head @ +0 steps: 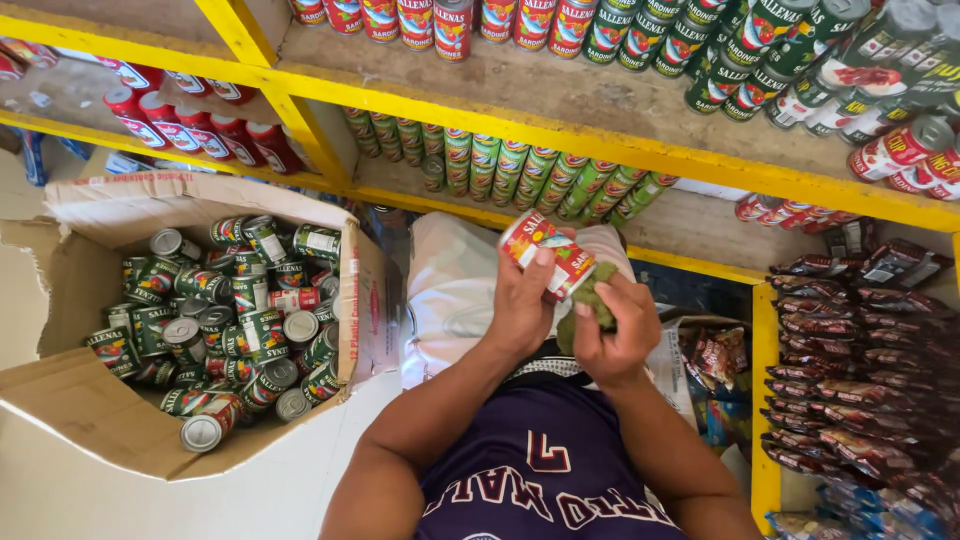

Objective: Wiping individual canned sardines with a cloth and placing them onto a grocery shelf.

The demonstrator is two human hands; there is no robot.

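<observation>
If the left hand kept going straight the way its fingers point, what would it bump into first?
The left hand, gripping a red-labelled can, points up and away toward the shelving. It would probably first meet the yellow shelf edge or the row of green cans beneath it; depth is hard to judge.

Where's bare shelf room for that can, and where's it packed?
Bare board on the top shelf, between the red cans behind and the yellow front rail. Also on the lower shelf, between the green cans and the red cans at right. Crowded: carton, packet rack.
</observation>
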